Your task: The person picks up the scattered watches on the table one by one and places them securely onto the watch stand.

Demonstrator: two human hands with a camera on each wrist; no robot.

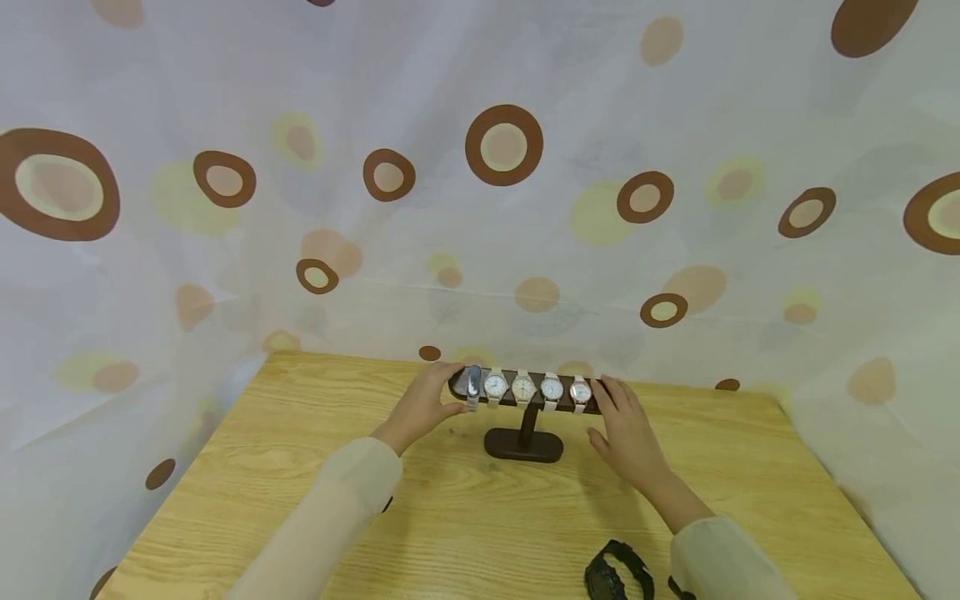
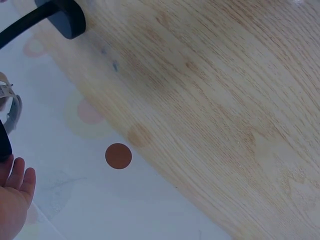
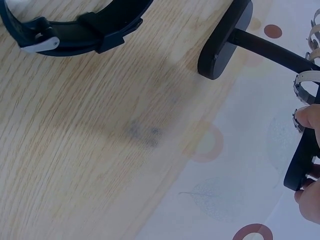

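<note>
A dark T-shaped watch stand (image 1: 522,451) stands upright near the back of the wooden table. Along its horizontal bar sit several watches with pale straps, such as a round white-dial watch (image 1: 551,388), and a slim band watch (image 1: 473,383) at the left end. My left hand (image 1: 427,402) grips the bar's left end, thumb in front; its fingers (image 2: 18,176) reach the bar's tip in the left wrist view. At the right end, my right hand (image 1: 632,433) holds the bar, with digits on both sides of it in the right wrist view.
A black watch (image 1: 617,575) with its strap curved lies at the table's front, left of the right sleeve (image 1: 727,558). Behind the wooden table (image 1: 300,433) hangs a white cloth (image 1: 450,225) with brown and yellow spots, which also flanks both sides.
</note>
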